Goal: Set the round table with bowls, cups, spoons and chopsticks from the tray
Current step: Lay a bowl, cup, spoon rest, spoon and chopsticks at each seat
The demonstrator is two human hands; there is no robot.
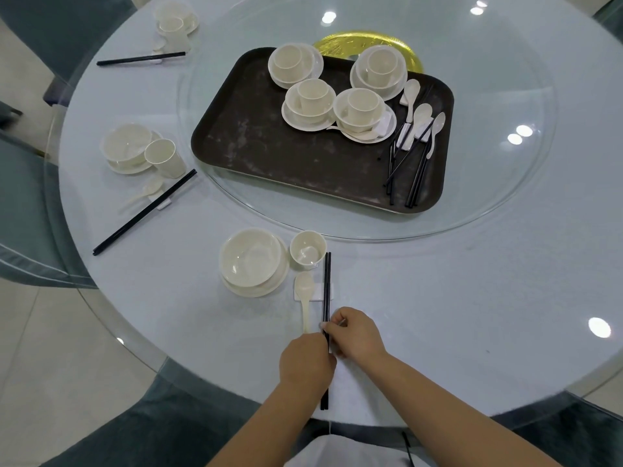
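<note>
At the near place setting a cream bowl sits on a saucer, with a cup to its right. A white spoon and a pair of black chopsticks lie across a small white rest. My left hand and my right hand both pinch the chopsticks near their lower half. The dark tray on the glass turntable holds several bowl-and-cup stacks, spoons and loose chopsticks.
Two finished settings stand on the left: one with bowl, cup and chopsticks, another farther back. A gold plate lies behind the tray. Teal chairs ring the table; the turntable's rim runs just beyond the near cup.
</note>
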